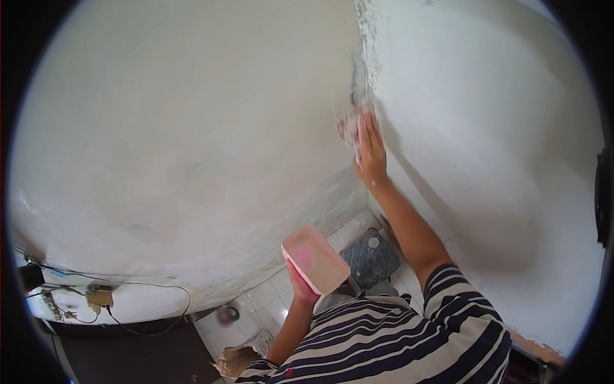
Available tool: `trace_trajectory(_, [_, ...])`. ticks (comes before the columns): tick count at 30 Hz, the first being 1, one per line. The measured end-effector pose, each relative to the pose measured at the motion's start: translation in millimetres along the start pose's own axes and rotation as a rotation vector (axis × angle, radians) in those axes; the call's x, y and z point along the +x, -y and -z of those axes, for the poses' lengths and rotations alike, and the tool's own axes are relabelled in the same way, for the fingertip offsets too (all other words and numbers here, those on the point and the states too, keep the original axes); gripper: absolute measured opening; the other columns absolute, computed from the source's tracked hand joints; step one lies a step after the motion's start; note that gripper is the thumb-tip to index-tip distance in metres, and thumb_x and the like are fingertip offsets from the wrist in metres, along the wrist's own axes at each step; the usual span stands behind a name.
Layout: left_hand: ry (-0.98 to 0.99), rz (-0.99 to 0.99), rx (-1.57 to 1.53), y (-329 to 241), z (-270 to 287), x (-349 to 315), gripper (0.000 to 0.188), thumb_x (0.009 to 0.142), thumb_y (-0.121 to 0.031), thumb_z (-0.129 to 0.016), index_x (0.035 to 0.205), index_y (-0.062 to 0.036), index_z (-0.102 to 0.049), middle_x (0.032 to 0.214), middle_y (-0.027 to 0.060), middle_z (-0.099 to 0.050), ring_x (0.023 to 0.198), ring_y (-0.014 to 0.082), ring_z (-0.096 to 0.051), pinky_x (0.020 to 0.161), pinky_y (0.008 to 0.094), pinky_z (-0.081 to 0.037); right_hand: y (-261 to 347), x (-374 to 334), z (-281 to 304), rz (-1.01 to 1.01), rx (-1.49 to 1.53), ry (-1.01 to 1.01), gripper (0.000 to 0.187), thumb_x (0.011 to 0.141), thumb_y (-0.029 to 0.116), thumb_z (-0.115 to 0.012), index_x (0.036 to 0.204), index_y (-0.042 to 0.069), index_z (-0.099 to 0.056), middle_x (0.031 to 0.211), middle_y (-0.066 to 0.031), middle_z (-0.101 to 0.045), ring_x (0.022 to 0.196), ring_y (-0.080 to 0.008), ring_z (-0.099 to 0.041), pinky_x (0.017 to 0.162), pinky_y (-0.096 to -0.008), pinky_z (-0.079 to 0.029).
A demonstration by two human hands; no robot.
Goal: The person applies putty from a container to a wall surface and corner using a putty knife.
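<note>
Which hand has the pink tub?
The left hand. It holds the tub down low, while the right hand is up at the wall corner.

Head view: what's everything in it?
Walls: two, whitish, left and right
Floor: one, white tiles, low centre
Ridged platform: one, dark grey, low centre
Socket box: one, tan, lower left
Cables: several, black, lower left
Flat surface: one, dark brown, lower left
Torn container: one, brownish, bottom
Small item: one, dark, floor, unclear
Tub: one, pink, low centre
Crumpled thing: one, pale, wall corner, blurred
Shirt: one, striped dark and pale, bottom
Left hand: one, bare, on tub
Right hand: one, bare, at corner
</note>
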State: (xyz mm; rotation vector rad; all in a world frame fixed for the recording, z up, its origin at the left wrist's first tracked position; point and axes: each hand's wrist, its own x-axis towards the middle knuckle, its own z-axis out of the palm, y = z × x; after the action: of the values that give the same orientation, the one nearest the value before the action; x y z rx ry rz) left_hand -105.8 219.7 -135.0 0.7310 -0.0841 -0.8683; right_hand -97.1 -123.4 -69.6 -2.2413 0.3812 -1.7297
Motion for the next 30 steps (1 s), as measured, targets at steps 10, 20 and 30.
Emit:
trace_trajectory(10, [-0.042, -0.006, -0.025, 2, -4, 0, 0.076, 0.1, -0.071, -0.031, 0.152, -0.0165, -0.038, 0.146, 0.0077, -0.053, 0.13, 0.0305, -0.055, 0.108, 0.0509, -0.047, -33, -72, -41, -0.089, -0.115, 0.153, 0.061, 0.087, -0.005, -0.056, 0.145, -0.009, -0.04, 0.153, -0.028, -0.039, 0.144, -0.0471, -0.035, 0.118, -0.0514, -0.033])
trace_trajectory(20, [-0.007, 0.021, -0.03, 3, 3, -1, 0.076, 0.1, -0.07, -0.031, 0.152, -0.0159, -0.039, 0.145, 0.0087, -0.053, 0.129, 0.0311, -0.056, 0.107, 0.0511, -0.047, -23, 51, -24, 0.006, -0.188, 0.003, 0.058, 0.088, -0.007, -0.05, 0.145, -0.009, -0.041, 0.152, -0.0281, -0.04, 0.143, -0.0466, -0.036, 0.118, -0.0504, -0.033])
trace_trajectory(30, [-0.009, -0.042, 0.01, 2, 3, 4, 0.075, 0.1, -0.07, -0.03, 0.153, -0.0165, -0.037, 0.147, 0.0076, -0.051, 0.132, 0.0298, -0.054, 0.109, 0.0504, -0.046, -40, -42, -29, -0.178, -0.09, 0.029, 0.078, 0.073, -0.017, -0.056, 0.148, -0.008, -0.036, 0.155, -0.0277, -0.037, 0.145, -0.0464, -0.033, 0.119, -0.0512, -0.032])
